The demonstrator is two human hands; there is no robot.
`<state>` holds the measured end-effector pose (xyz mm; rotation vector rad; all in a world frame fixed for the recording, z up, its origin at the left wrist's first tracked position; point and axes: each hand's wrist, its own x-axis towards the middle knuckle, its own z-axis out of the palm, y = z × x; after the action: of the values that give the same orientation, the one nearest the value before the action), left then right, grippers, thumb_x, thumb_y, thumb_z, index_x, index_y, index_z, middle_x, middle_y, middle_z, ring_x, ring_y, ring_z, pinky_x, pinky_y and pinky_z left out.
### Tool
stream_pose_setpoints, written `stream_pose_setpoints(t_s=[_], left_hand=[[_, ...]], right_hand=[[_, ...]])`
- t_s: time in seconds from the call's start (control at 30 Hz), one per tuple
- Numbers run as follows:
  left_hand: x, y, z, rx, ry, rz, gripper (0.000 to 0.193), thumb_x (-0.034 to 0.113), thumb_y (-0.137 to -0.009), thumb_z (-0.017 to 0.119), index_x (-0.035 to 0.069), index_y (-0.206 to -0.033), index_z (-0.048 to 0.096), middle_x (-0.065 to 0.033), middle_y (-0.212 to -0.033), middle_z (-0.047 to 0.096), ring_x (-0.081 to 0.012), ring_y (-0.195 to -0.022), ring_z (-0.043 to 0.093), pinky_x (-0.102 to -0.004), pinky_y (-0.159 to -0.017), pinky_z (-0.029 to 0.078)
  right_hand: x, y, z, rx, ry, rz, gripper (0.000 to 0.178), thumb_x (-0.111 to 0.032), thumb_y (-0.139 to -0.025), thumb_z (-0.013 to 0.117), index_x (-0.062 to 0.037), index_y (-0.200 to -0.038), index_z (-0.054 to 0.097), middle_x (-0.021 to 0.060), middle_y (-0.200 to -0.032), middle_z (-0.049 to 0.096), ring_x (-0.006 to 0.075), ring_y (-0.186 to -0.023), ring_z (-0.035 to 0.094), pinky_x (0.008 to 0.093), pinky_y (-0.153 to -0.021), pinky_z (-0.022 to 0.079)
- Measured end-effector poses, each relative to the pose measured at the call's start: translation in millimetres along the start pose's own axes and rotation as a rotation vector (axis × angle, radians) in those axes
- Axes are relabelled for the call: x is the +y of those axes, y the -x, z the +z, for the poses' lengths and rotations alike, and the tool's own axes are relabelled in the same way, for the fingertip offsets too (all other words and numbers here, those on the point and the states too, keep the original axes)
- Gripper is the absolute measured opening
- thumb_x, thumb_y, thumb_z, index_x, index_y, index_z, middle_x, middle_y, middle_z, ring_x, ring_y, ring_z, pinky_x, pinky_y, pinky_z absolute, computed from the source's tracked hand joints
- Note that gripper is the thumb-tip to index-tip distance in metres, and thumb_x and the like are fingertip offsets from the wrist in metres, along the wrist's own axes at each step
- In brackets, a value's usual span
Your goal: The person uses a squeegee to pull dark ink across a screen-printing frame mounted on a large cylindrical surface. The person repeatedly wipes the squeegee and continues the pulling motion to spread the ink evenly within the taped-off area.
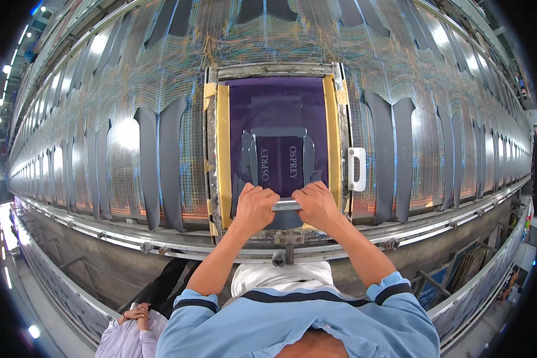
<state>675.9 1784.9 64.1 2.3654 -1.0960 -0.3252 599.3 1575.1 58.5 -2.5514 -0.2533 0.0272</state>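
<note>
In front of me lies a screen-printing frame with a purple mesh and yellow tape along its inner sides. Both my hands grip one squeegee at the frame's near end. My left hand is closed round its left part, my right hand round its right part. Only the squeegee's metal middle shows between my fists; its blade edge is hidden. Grey ink lies on the mesh in an arch shape, around two lines of pale lettering.
Dark fabric pieces lie in pairs along the long, thread-covered table. A white handle sits beside the frame's right side. A metal rail runs along the near edge. Another person's clasped hands show at lower left.
</note>
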Motion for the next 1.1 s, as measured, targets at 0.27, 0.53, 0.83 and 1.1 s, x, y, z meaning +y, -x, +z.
stream_pose_setpoints(t_s=[0.27, 0.53, 0.83, 1.1], left_hand=[[-51.7, -121.5, -33.0, 0.028, -0.198, 0.112, 0.008, 0.017, -0.071, 0.076, 0.016, -0.078, 0.073, -0.0036, -0.078, 0.071, -0.0268, -0.077, 0.066, -0.0420, -0.078, 0.041], [-67.2, -145.4, -24.3, -0.016, -0.126, 0.051, 0.006, 0.020, -0.076, 0.075, 0.015, -0.077, 0.072, -0.0068, -0.076, 0.071, -0.0279, -0.078, 0.068, -0.0443, -0.078, 0.044], [7.9, 21.0, 11.8, 0.177, -0.095, 0.050, 0.026, 0.008, -0.063, 0.078, 0.014, -0.087, 0.072, 0.0008, -0.089, 0.070, -0.0221, -0.085, 0.063, -0.0399, -0.082, 0.043], [9.3, 23.2, 14.6, 0.155, -0.112, 0.081, 0.038, 0.002, -0.057, 0.078, 0.012, -0.094, 0.073, 0.0022, -0.098, 0.070, -0.0211, -0.094, 0.063, -0.0375, -0.087, 0.043]], right_hand=[[60.7, -102.4, -37.9, -0.012, 0.178, -0.006, 0.015, -0.018, -0.075, 0.075, -0.0093, -0.082, 0.065, 0.0119, -0.078, 0.069, 0.0330, -0.078, 0.067, 0.0448, -0.077, 0.047], [77.3, -125.8, -33.8, -0.059, 0.058, 0.090, 0.014, -0.020, -0.080, 0.074, -0.0086, -0.083, 0.068, 0.0148, -0.081, 0.071, 0.0358, -0.087, 0.070, 0.0475, -0.084, 0.049], [0.1, 7.4, -22.4, -0.012, -0.230, 0.068, 0.040, -0.036, -0.083, 0.082, -0.0058, -0.107, 0.072, 0.0177, -0.099, 0.072, 0.0374, -0.102, 0.066, 0.0477, -0.091, 0.050], [139.0, 22.6, -14.7, 0.607, -0.089, 0.849, 0.037, -0.038, -0.098, 0.068, -0.0026, -0.108, 0.068, 0.0220, -0.092, 0.072, 0.0370, -0.084, 0.069, 0.0494, -0.080, 0.052]])
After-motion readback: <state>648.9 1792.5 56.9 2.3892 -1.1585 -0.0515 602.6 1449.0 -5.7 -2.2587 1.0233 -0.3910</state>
